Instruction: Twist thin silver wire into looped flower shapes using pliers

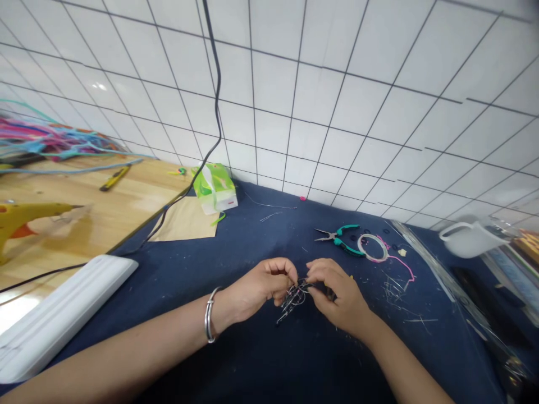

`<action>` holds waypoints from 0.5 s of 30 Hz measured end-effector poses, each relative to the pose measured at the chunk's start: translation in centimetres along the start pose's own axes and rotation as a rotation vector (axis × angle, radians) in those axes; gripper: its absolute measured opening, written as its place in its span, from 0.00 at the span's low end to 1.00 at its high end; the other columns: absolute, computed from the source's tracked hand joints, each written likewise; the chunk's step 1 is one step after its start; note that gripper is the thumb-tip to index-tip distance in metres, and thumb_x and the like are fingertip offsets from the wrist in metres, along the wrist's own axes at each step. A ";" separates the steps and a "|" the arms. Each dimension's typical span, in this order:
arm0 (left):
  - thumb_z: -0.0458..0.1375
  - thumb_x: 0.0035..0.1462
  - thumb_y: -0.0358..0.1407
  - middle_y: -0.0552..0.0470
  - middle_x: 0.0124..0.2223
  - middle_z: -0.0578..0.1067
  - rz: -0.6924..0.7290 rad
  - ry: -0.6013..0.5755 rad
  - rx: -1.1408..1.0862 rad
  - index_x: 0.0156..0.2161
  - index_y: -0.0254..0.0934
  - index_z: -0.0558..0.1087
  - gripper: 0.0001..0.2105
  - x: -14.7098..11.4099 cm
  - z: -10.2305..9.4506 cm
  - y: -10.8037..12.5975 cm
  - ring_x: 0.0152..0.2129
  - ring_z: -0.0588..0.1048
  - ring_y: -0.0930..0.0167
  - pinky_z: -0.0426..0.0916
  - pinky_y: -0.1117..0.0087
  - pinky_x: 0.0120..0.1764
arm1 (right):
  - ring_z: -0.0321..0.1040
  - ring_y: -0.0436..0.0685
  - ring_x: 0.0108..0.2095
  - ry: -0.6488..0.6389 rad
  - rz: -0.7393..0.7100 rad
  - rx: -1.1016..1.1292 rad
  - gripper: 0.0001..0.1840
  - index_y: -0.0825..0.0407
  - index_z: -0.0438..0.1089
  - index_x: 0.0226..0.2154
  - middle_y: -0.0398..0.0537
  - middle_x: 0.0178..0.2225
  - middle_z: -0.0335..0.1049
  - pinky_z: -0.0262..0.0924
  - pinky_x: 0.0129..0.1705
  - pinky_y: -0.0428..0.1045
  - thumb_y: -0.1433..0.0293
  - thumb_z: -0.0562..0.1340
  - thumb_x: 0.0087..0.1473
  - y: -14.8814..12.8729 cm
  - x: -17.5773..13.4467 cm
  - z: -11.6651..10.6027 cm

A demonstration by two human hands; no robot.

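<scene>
Between my two hands hangs a small tangle of bent silvery and dark wire [293, 300], held just above the dark blue cloth. My left hand [269, 283], with a silver bangle on its wrist, pinches the wire piece at its upper left. On the other side my right hand [334, 289] has thumb and fingers closed on its right edge. Something dark and yellowish shows inside the right palm, too hidden to name. Pliers [337, 238] with teal handles lie open beyond the right hand, beside a roll of tape [373, 248] with a pink strand.
Cut wire bits [393, 289] are scattered at the right. A white pitcher [471, 238] stands far right. A white power-strip-like bar [71, 314], a green tissue pack [214, 188], a yellow glue gun [29, 221] and a cutter [115, 178] lie left. A black cable [218, 95] hangs before the tiled wall.
</scene>
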State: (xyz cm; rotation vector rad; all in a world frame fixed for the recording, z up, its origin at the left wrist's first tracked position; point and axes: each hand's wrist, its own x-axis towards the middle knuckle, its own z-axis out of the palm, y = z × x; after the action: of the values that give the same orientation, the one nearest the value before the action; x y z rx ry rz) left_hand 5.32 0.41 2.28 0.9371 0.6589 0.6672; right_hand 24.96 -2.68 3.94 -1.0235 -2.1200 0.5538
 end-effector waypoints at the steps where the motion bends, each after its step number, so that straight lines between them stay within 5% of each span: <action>1: 0.51 0.43 0.23 0.59 0.19 0.63 -0.003 0.002 0.013 0.30 0.32 0.70 0.08 0.0 0.0 0.0 0.14 0.60 0.80 0.58 0.77 0.20 | 0.61 0.56 0.44 0.027 0.000 -0.018 0.09 0.51 0.65 0.33 0.49 0.36 0.65 0.57 0.47 0.53 0.78 0.56 0.49 0.1 0.0 0.1; 15: 0.58 0.50 0.35 0.56 0.22 0.65 0.053 0.001 0.245 0.29 0.31 0.69 0.07 -1.1 1.3 1.0 0.17 0.64 0.78 0.62 0.74 0.24 | 0.56 0.48 0.25 0.089 0.346 0.014 0.06 0.51 0.64 0.25 0.41 0.27 0.60 0.55 0.26 0.44 0.78 0.58 0.42 -2.1 1.0 0.1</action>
State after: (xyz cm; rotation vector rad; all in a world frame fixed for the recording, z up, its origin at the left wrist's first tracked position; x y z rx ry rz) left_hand 5.38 -0.58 3.95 1.1835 0.7296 0.6427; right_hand 23.39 -3.14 5.56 -1.3917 -1.8686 0.6728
